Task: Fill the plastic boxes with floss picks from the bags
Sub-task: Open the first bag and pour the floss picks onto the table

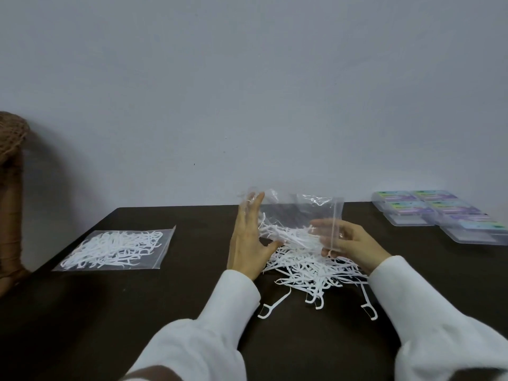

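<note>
Head camera looks down on a dark table (165,312) set against a pale wall (247,78). At the far right stand the plastic boxes (439,213), clear with coloured labels on their lids; the print is too blurred to read, and about six boxes can be counted, packed edge to edge, the nearest cut by the frame. Two bags are in view. One sealed bag (115,250) lies flat at the left, full of white picks and well apart from the hands. The other, an open clear bag (299,213), is held up over the middle of the table, a few picks in its lower part. Beneath it sprawls a loose heap of floss picks (310,270), too tangled to count, with three or four strays lying nearer the person. The left hand (248,243) has straight, spread fingers pressed flat against the bag's left side, thumb out toward the heap. The right hand (349,240) has its fingers curled round the bag's right edge, seen partly through the plastic. Both white sleeves (225,320) reach in from below. A brown woven object (11,138) sits at the left edge
</note>
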